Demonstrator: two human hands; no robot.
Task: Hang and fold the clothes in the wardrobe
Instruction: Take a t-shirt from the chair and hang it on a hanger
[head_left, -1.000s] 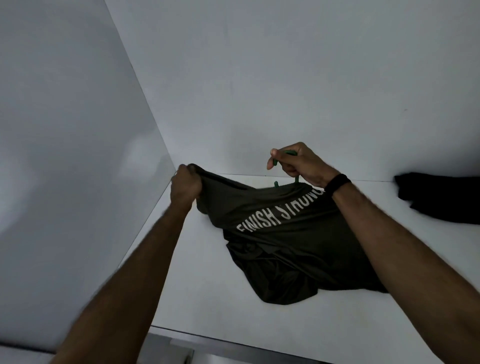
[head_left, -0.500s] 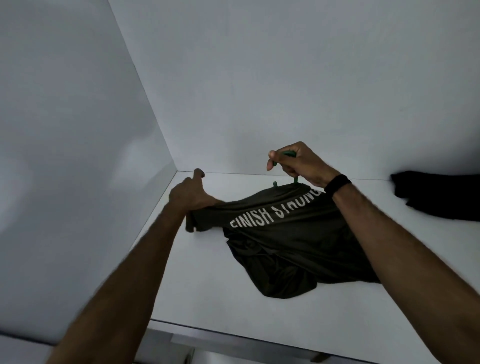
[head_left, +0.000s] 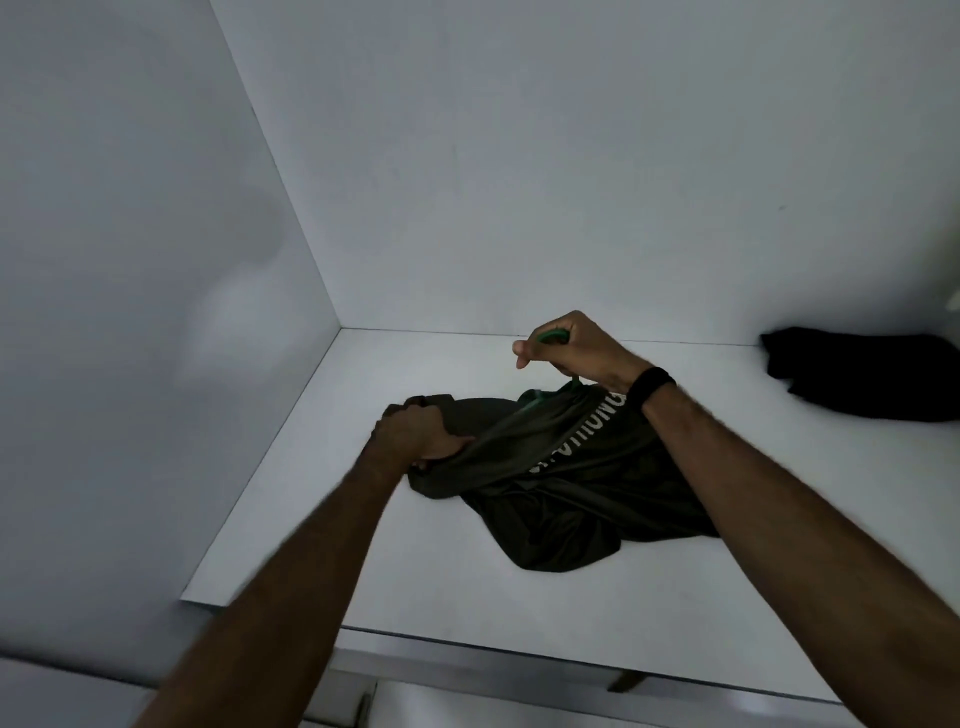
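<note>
L hand bunches olive shirt on shelf; R hand curled round green hanger hook.

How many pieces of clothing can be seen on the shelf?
2. The dark green T-shirt lies mid-shelf, gripped by the left hand. The black garment lies at the far right, partly cut off; more may be hidden there.

White shelf fills lower centre of frame, front edge running along bottom. Plain white back wall across top; white side panel at left, meeting in corner. Light dim, bluish-grey, soft shadows.
</note>
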